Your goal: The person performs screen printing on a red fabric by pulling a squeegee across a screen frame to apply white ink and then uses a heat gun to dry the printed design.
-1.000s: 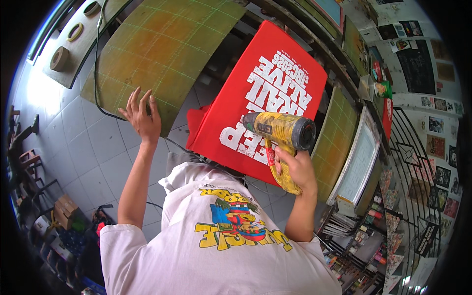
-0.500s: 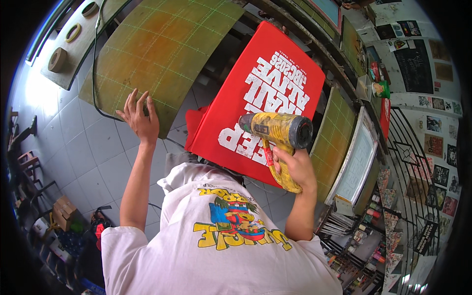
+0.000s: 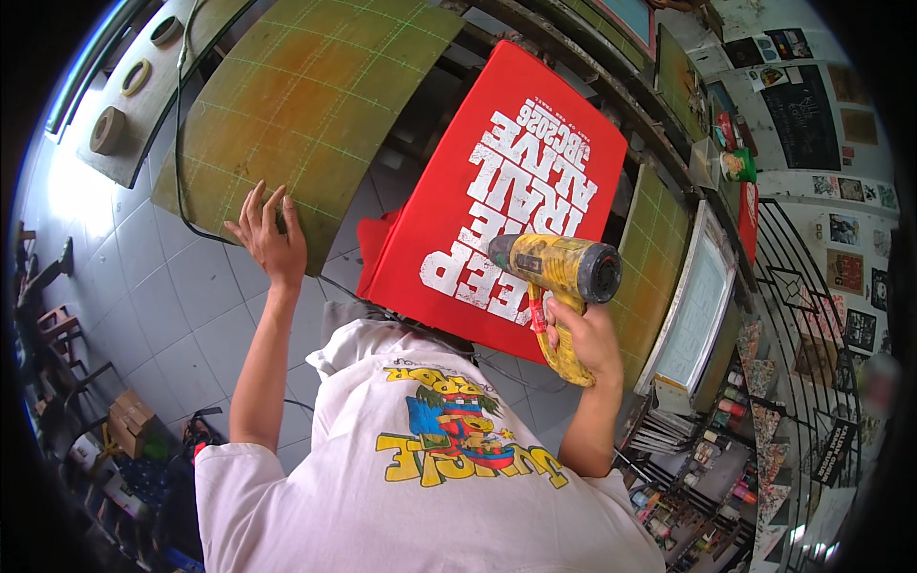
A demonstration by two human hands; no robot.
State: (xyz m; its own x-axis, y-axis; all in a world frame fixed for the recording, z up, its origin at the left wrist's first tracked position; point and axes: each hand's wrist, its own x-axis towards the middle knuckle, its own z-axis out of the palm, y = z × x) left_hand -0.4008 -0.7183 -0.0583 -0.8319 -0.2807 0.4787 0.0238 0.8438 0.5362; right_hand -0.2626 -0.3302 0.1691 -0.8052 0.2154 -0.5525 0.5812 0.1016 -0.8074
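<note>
1. Yellow heat gun (image 3: 554,263) is above the white-printed red cloth (image 3: 501,201).
2. Right hand (image 3: 590,336) is clenched around the gun's handle.
3. Left hand (image 3: 272,239), unclenched, fingers spread, is at the green gridded board's (image 3: 296,105) corner.

Heat gun (image 3: 556,269) above fabric (image 3: 508,186)

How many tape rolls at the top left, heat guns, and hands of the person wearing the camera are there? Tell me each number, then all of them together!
Tape rolls: 3
Heat gun: 1
Hands: 2 (left hand, right hand)
Total: 6
</note>
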